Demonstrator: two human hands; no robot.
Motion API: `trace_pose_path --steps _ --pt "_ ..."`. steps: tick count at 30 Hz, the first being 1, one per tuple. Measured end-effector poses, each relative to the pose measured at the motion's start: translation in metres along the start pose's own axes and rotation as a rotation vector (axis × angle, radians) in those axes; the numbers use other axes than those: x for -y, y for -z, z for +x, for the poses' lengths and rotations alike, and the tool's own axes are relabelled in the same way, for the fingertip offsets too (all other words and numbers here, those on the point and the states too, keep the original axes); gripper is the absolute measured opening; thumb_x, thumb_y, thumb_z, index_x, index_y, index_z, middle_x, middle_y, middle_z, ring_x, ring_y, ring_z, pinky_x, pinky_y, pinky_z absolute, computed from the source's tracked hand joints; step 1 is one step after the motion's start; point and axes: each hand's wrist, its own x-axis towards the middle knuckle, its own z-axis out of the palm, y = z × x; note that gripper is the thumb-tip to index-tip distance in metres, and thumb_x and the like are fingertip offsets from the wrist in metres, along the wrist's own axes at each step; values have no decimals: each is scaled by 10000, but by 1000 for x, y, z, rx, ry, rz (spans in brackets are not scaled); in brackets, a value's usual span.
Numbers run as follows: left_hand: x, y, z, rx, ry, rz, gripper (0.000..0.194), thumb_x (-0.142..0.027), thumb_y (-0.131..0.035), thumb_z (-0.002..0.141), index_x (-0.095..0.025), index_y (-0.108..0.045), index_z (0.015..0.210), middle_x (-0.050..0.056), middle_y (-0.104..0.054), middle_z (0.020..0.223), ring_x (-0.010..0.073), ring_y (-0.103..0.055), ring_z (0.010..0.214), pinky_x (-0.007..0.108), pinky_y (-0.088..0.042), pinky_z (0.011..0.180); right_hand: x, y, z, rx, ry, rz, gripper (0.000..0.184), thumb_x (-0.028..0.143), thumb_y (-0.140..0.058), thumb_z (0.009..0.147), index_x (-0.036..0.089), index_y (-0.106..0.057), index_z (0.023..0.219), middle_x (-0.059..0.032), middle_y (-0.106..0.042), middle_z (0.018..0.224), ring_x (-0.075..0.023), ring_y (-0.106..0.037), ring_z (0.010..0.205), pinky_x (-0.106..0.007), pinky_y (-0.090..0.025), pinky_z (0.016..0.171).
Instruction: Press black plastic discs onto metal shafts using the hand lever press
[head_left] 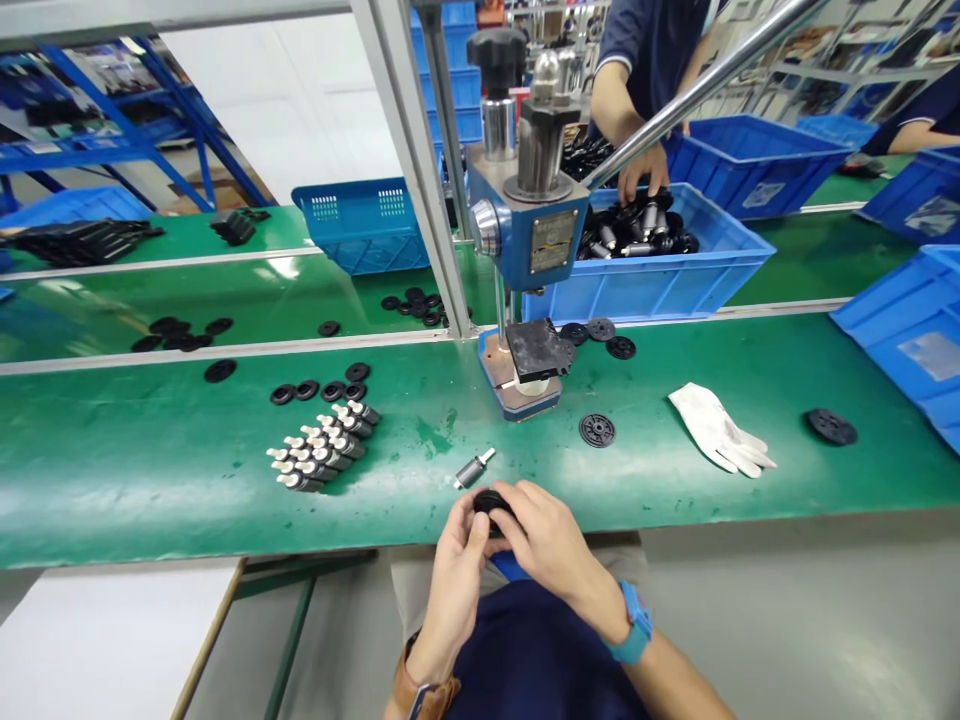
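A round black plastic disc (492, 501) is held between both hands just off the front edge of the green bench. My left hand (459, 550) grips its left side, thumb pressed on it. From the right, my right hand (541, 532) closes its fingers over the disc, hiding part of it. Just beyond them a small black cylinder with a white shaft (474, 468) lies on its side. Several similar cylinders (322, 450) stand in tight rows to the left. Past the loose cylinder is a blue hand press (529, 235) with a black block (536, 350) at its base.
Black discs lie about, including a ribbed one (597, 430) and another (831, 426) at right. A white glove (720, 430) rests on the bench (187, 480). Behind the press, a co-worker's hand (643, 170) reaches into a blue bin (660, 285). The press lever (697, 90) slants up right.
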Motion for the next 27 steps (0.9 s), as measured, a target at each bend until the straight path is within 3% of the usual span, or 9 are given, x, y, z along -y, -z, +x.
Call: trace_pose_path --steps 4,7,9,12,17,20,23,27 --pt "0 12 -2 -95 55 -76 543 -568 -809 829 -224 -719 1239 103 -730 1279 268 -699 1127 331 -585 879 15 -11 8 163 108 0 297 197 -547 1016 158 -629 1299 -110 -703 1046 -261 -668 940 -390 -596 843" --pt "-13 21 1 -150 66 -188 490 -533 -817 823 -184 -747 1160 82 -764 1080 211 -708 918 282 -573 743 11 -10 21 214 224 163 308 200 -602 980 191 -632 1286 -82 -706 1054 -239 -656 965 -372 -588 879" --pt "-27 25 4 -118 78 -299 470 -517 -802 831 -144 -744 1111 77 -743 920 147 -633 701 239 -516 590 -1 -12 35 139 228 147 344 190 -590 992 202 -613 1334 -99 -705 1130 -250 -642 1045 -408 -570 942" --pt "-45 28 4 -24 104 -380 471 -530 -743 864 -98 -730 1052 111 -721 871 104 -528 576 198 -424 477 -25 -22 57 108 143 -110 345 194 -634 981 175 -629 1325 -175 -668 1257 -330 -582 1193 -519 -541 980" --pt "-57 23 3 28 130 -362 485 -563 -696 872 -95 -735 991 77 -685 822 94 -514 509 187 -387 397 -44 -32 69 154 107 -177 83 180 -725 929 164 -699 1007 -133 -712 1035 -325 -639 1036 -458 -553 872" --pt "-56 20 4 54 135 -313 533 -612 -667 863 -91 -740 953 56 -657 712 138 -586 514 213 -414 411 -38 -16 56 100 52 -143 126 200 -655 984 158 -644 1102 -106 -724 1027 -259 -673 932 -370 -552 816" --pt "-52 15 5 56 52 -235 541 -629 -636 870 -100 -736 924 81 -694 689 156 -595 512 226 -402 433 -18 13 36 29 -10 23 156 249 -565 1034 178 -604 1168 -43 -725 915 -182 -662 745 -279 -513 684" --pt "-47 4 6 41 -38 -151 515 -645 -665 851 -137 -726 899 50 -695 691 122 -524 480 226 -373 453 15 39 16 107 23 268 136 289 -559 1025 216 -641 1106 4 -710 795 -144 -613 622 -250 -444 605"
